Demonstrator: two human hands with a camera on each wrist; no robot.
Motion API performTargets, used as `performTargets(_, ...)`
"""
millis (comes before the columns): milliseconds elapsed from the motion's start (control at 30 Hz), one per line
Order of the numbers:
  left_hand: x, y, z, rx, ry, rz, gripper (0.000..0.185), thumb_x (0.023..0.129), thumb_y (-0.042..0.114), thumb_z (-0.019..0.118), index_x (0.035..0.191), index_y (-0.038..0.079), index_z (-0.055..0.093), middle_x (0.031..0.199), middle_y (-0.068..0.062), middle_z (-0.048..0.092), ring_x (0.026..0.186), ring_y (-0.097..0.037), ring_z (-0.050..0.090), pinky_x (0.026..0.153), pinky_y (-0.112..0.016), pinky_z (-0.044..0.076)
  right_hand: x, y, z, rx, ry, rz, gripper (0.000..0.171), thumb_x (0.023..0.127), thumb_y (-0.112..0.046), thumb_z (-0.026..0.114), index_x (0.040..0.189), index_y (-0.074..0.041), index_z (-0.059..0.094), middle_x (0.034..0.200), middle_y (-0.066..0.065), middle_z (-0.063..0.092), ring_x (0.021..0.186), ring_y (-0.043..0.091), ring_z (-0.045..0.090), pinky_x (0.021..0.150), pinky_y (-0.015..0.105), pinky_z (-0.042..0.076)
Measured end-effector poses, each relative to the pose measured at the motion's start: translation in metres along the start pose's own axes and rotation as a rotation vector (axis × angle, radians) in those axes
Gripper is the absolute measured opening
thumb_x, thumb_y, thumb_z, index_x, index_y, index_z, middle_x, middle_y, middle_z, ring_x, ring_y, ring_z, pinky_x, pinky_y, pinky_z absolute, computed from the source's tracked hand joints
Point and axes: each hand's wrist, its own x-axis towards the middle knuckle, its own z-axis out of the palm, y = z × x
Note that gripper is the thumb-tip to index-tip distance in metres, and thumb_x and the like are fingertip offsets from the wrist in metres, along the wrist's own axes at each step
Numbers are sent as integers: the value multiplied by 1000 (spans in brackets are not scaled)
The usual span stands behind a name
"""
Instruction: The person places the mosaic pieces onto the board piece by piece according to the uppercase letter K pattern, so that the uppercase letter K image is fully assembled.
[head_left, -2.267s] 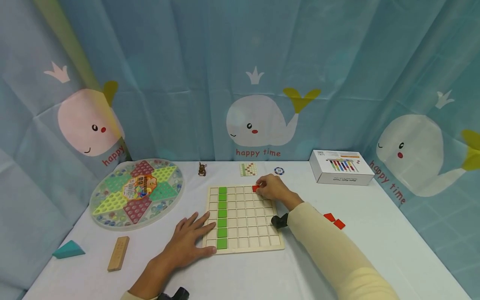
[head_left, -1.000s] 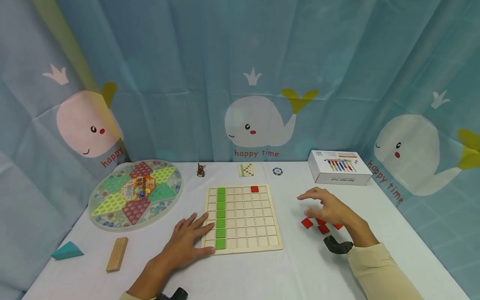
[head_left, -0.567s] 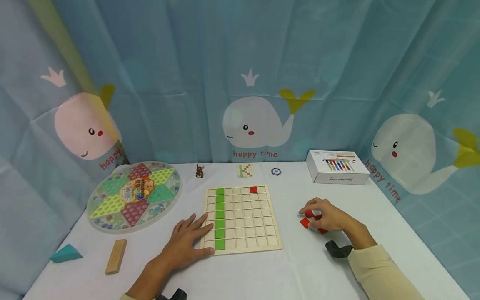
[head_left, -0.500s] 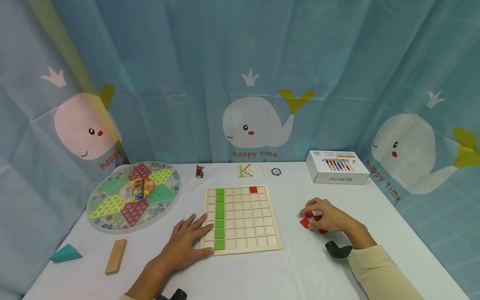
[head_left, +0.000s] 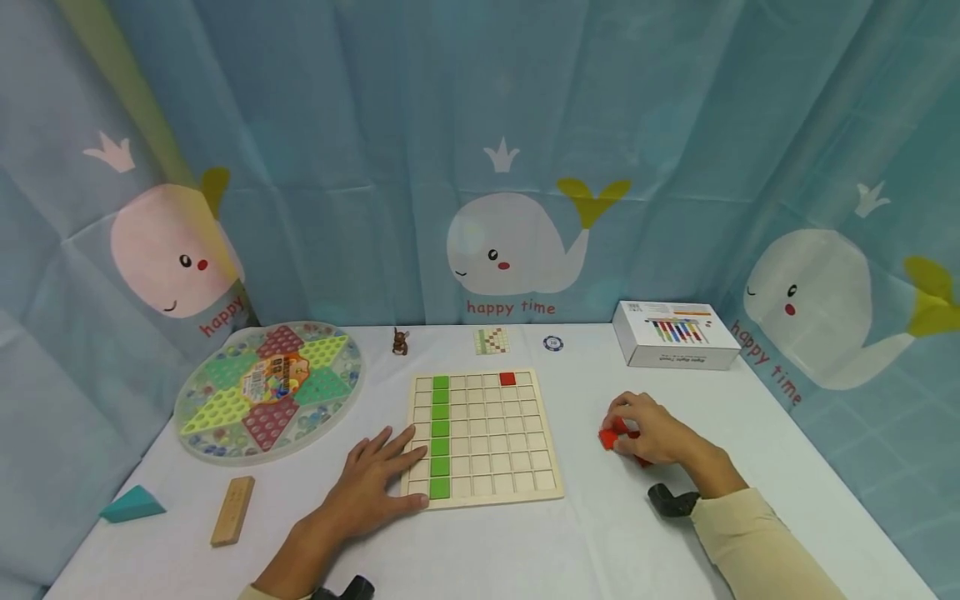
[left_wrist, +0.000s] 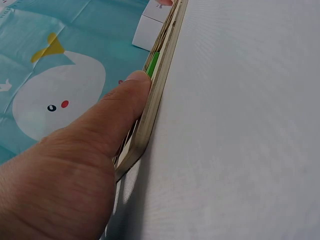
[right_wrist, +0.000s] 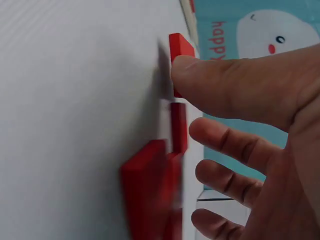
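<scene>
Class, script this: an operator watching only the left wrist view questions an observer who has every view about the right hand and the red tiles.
Operator: I see the left hand pressing the board. Where is the right hand?
Observer: The right hand is on the table right of the board, its thumb touching a loose red tile.
Operator: Any red on the board?
Observer: One placed red tile, in the top row.

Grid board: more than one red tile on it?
No. The grid board holds a single red tile, plus one column of green tiles.

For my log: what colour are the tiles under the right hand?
Red tiles, clearest in the right wrist view.
</scene>
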Motion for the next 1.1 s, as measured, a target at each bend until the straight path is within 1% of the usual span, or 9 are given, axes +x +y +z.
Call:
performTargets(133, 0, 1, -1, -1, -2, 4, 75, 78, 64, 67, 136, 18, 59, 153, -5, 34, 140, -40, 20, 106, -61, 11, -1, -6, -6, 19, 33, 0, 21, 84, -14, 75, 102, -21, 67, 110, 1, 58, 102, 27, 49, 85, 50, 48)
performTargets(233, 0, 2, -2, -3, 2, 6, 75, 77, 63, 68, 136, 18, 59, 153, -5, 35, 140, -40, 20, 106, -61, 11, 0, -12, -12, 70, 84, -32, 22, 85, -9, 73, 106, -15, 67, 102, -3, 61, 95, 25, 53, 83, 46, 48)
performTargets(300, 0, 3, -3, -3, 4, 6, 74, 77, 63, 68, 136, 17, 59, 153, -5, 35, 140, -40, 20, 106, -61, 11, 2, -16, -15, 97, 118, -69, 23, 86, -5, 71, 107, -12, 68, 98, -5, 62, 92, 23, 54, 80, 44, 47)
performTargets(467, 0, 3, -3, -3, 1, 0, 75, 78, 63, 68, 136, 18, 59, 153, -5, 34, 140, -40, 20, 106, -61, 11, 9, -27, -17, 121, 197, -143, 24, 85, -5, 71, 109, -9, 70, 98, -5, 65, 88, 19, 56, 79, 43, 48)
performTargets(633, 0, 2, -1, -5, -7, -5, 75, 78, 64, 67, 136, 18, 59, 153, -4, 34, 141, -39, 19, 106, -60, 11, 17, -41, -16, 145, 261, -165, 27, 84, -9, 75, 110, -9, 72, 100, -4, 67, 89, 19, 57, 79, 44, 49)
performTargets(767, 0, 1, 0, 0, -3, 1, 75, 77, 65, 66, 136, 19, 59, 153, -4, 34, 141, -39, 20, 106, -60, 11, 26, -52, -16, 169, 284, -182, 27, 84, -11, 76, 110, -9, 72, 100, -4, 67, 90, 20, 57, 80, 46, 49)
performTargets(833, 0, 1, 0, 4, -2, 5, 75, 77, 65, 66, 136, 19, 59, 153, -4, 34, 141, -39, 20, 106, -61, 12, 31, -57, -15, 183, 290, -204, 27, 84, -10, 75, 110, -8, 72, 100, -3, 67, 90, 24, 58, 80, 49, 49)
performTargets(967, 0, 1, 0, 7, -3, 3, 75, 77, 65, 66, 136, 19, 59, 153, -4, 34, 140, -39, 20, 106, -60, 12, 43, -68, -13, 196, 297, -235, 26, 84, -10, 75, 110, -6, 72, 99, -2, 68, 89, 28, 58, 79, 49, 49)
performTargets(1100, 1, 2, -1, 10, -9, -7, 75, 77, 65, 67, 136, 19, 59, 153, -4, 34, 141, -39, 20, 106, -60, 12, 56, -79, -8, 195, 297, -244, 26, 84, -10, 75, 109, -6, 72, 98, -2, 68, 87, 24, 58, 78, 48, 49)
